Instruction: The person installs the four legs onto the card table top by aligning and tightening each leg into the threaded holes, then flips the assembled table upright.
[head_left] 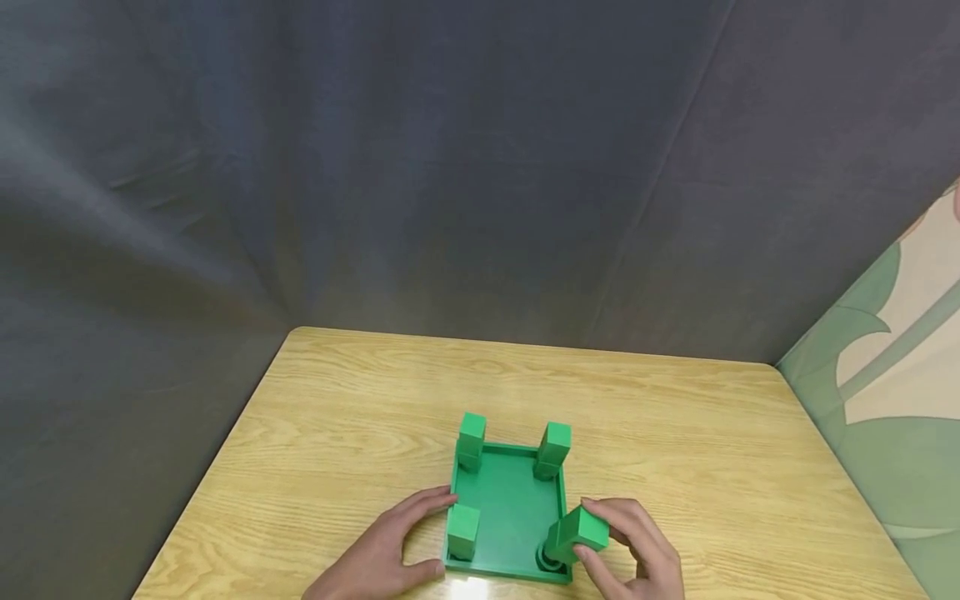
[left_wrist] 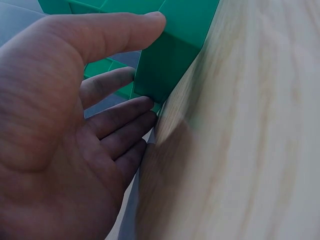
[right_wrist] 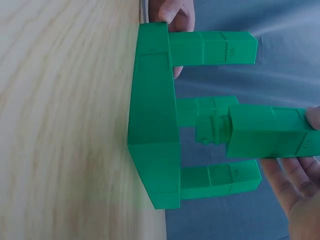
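Three green legs [head_left: 554,447] stand on tray [head_left: 510,517] near our table [head_left: 375,417] edge. Right hand [head_left: 637,554] grips fourth leg [head_left: 576,533], tilted over screw post. Left hand [head_left: 390,550], fingers straight, braces tray. Leg numbers too small to read.

A wooden table [head_left: 675,433] before a grey curtain [head_left: 420,167] and leaf-patterned wall [head_left: 892,375]

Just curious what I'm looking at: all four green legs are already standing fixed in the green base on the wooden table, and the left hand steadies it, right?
Not quite. Only three legs stand in the green base. The fourth leg is held tilted in the right hand, apart from its corner socket, as the right wrist view shows. The left hand does steady the base.
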